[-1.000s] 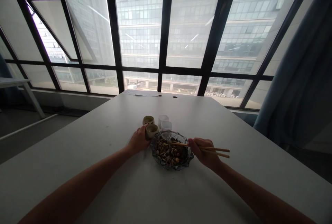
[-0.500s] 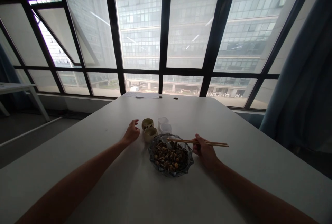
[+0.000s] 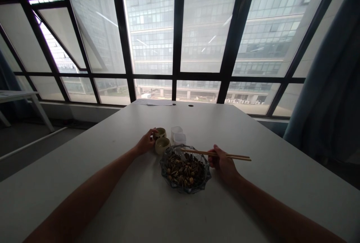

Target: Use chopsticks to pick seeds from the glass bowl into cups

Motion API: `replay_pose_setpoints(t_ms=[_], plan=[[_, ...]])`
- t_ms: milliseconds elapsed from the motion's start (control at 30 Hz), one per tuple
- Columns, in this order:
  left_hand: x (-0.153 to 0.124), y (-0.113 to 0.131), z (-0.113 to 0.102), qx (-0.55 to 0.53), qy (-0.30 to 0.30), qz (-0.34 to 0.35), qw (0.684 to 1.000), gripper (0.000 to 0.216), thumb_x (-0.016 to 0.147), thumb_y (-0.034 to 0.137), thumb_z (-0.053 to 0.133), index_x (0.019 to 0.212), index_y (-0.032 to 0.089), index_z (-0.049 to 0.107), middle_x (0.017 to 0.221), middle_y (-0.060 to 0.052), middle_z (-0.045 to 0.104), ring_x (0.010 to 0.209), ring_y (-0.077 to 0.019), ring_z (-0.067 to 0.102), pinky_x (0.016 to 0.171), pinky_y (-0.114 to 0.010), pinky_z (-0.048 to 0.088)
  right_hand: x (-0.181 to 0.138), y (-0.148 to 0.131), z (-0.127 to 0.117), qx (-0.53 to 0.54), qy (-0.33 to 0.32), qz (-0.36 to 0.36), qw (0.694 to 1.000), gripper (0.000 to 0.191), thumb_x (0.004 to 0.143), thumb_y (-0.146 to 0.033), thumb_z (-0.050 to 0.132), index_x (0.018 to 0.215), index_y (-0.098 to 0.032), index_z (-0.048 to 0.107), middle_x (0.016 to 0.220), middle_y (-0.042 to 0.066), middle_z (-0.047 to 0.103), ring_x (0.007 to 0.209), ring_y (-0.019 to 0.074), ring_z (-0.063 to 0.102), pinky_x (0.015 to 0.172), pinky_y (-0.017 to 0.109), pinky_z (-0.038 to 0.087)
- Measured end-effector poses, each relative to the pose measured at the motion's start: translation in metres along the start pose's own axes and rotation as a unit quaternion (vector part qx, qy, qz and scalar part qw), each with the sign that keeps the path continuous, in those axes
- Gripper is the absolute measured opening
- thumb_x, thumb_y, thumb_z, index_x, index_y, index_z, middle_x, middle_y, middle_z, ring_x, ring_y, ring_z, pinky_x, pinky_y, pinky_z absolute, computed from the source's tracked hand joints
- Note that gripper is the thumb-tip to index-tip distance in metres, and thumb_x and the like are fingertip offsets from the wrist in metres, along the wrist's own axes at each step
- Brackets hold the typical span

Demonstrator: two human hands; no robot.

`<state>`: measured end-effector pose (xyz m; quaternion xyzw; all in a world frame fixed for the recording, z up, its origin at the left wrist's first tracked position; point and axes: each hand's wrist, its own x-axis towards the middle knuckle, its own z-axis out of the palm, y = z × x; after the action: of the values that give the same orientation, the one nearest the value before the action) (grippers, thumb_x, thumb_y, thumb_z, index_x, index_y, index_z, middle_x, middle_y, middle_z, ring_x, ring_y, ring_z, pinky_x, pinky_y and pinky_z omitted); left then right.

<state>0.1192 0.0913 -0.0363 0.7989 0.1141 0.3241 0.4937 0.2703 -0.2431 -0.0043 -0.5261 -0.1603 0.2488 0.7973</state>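
My left hand (image 3: pixel 146 141) has its fingers closed against the left side of the farther small ceramic cup (image 3: pixel 160 134), which has dark markings. A second ceramic cup (image 3: pixel 162 146) stands nearer, just in front of it. My right hand (image 3: pixel 223 164) grips a pair of wooden chopsticks (image 3: pixel 198 152), held nearly level. Their tips reach left over the far part of a scalloped glass bowl (image 3: pixel 184 189). Inside the bowl lies a heap of brown striped seeds (image 3: pixel 184 168) mixed with rounder, nut-like pieces. Nothing shows between the chopstick tips.
Two translucent plastic cups, one farther (image 3: pixel 176 131) and one nearer (image 3: pixel 180 138), stand just behind the bowl. Paper sheets (image 3: pixel 156 102) lie at the far end of the white table (image 3: pixel 126 198). Windows rise beyond it, and a blue curtain (image 3: pixel 317 85) hangs on the right.
My left hand has moved right onto the farther ceramic cup, its fingers now against it. My right hand and the chopsticks have stayed nearly in place over the bowl.
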Motion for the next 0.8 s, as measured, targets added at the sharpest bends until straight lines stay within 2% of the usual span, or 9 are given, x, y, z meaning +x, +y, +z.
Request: replay_pose_setpoints(t_ms=[100, 200, 367, 533, 633, 700, 733, 800], plan=[[-0.003, 0.003, 0.001, 0.04, -0.008, 0.029, 0.999, 0.052, 0.066, 0.038, 0.079, 0.109, 0.019, 0.058, 0.144, -0.019, 0.056, 0.109, -0.0291, 0.067, 0.086, -0.043, 0.058, -0.001, 0.0, 0.0, -0.015, -0.007, -0.017, 1.0, 0.057, 0.052, -0.068, 0.086, 0.062, -0.015, 0.067, 0.047, 0.002, 0.059, 0.04, 0.0117, 0.049, 0.037, 0.023, 0.037], [-0.006, 0.01, 0.002, 0.082, -0.006, 0.048, 0.996, 0.045, 0.071, 0.035, 0.074, 0.11, 0.019, 0.057, 0.135, -0.015, 0.063, 0.105, -0.0268, 0.068, 0.087, -0.04, 0.058, -0.002, 0.0, 0.0, -0.036, -0.006, -0.041, 0.998, 0.059, 0.054, -0.07, 0.085, 0.062, -0.014, 0.068, 0.048, 0.003, 0.06, 0.04, 0.0116, 0.05, 0.038, 0.024, 0.038], [-0.009, 0.019, 0.006, 0.151, 0.015, 0.029, 0.988, 0.036, 0.076, 0.03, 0.067, 0.109, 0.02, 0.059, 0.112, -0.01, 0.072, 0.092, -0.0251, 0.07, 0.083, -0.04, 0.059, -0.007, -0.001, -0.001, -0.095, -0.012, -0.12, 0.988, 0.06, 0.065, -0.076, 0.075, 0.063, -0.016, 0.067, 0.047, 0.004, 0.059, 0.039, 0.0132, 0.05, 0.037, 0.026, 0.038], [-0.011, 0.021, 0.007, 0.199, 0.041, 0.063, 0.977, 0.026, 0.076, 0.021, 0.063, 0.102, 0.02, 0.06, 0.114, -0.011, 0.071, 0.104, -0.0268, 0.068, 0.091, -0.042, 0.056, -0.02, -0.004, -0.002, -0.184, -0.06, -0.22, 0.956, 0.056, 0.082, -0.071, 0.064, 0.065, -0.018, 0.066, 0.049, 0.003, 0.058, 0.041, 0.0142, 0.051, 0.04, 0.027, 0.041], [-0.012, 0.021, 0.007, 0.201, 0.044, 0.091, 0.974, 0.027, 0.072, 0.017, 0.065, 0.099, 0.02, 0.06, 0.12, -0.012, 0.068, 0.111, -0.0283, 0.066, 0.094, -0.044, 0.055, -0.029, -0.008, -0.003, -0.251, -0.109, -0.301, 0.913, 0.05, 0.096, -0.059, 0.054, 0.069, -0.019, 0.067, 0.05, 0.003, 0.059, 0.042, 0.0142, 0.053, 0.043, 0.027, 0.043], [-0.013, 0.021, 0.007, 0.205, 0.044, 0.098, 0.973, 0.027, 0.073, 0.017, 0.065, 0.099, 0.02, 0.06, 0.126, -0.012, 0.066, 0.114, -0.0282, 0.064, 0.096, -0.045, 0.054, -0.033, -0.012, -0.004, -0.299, -0.144, -0.376, 0.865, 0.044, 0.102, -0.045, 0.048, 0.071, -0.02, 0.065, 0.052, 0.002, 0.059, 0.044, 0.0139, 0.054, 0.045, 0.026, 0.044], [-0.013, 0.021, 0.007, 0.207, 0.043, 0.101, 0.972, 0.027, 0.073, 0.018, 0.065, 0.1, 0.021, 0.059, 0.129, -0.011, 0.065, 0.116, -0.0279, 0.063, 0.097, -0.045, 0.053, -0.035, -0.015, -0.003, -0.323, -0.167, -0.421, 0.831, 0.04, 0.103, -0.038, 0.046, 0.073, -0.02, 0.065, 0.055, 0.002, 0.06, 0.046, 0.0136, 0.055, 0.047, 0.026, 0.044], [-0.014, 0.021, 0.007, 0.213, 0.038, 0.112, 0.97, 0.029, 0.074, 0.018, 0.066, 0.102, 0.021, 0.058, 0.135, -0.012, 0.062, 0.12, -0.0277, 0.061, 0.1, -0.046, 0.052, -0.038, -0.022, -0.001, -0.369, -0.226, -0.518, 0.738, 0.031, 0.102, -0.026, 0.045, 0.08, -0.02, 0.065, 0.062, 0.003, 0.061, 0.05, 0.0136, 0.055, 0.05, 0.025, 0.044]])
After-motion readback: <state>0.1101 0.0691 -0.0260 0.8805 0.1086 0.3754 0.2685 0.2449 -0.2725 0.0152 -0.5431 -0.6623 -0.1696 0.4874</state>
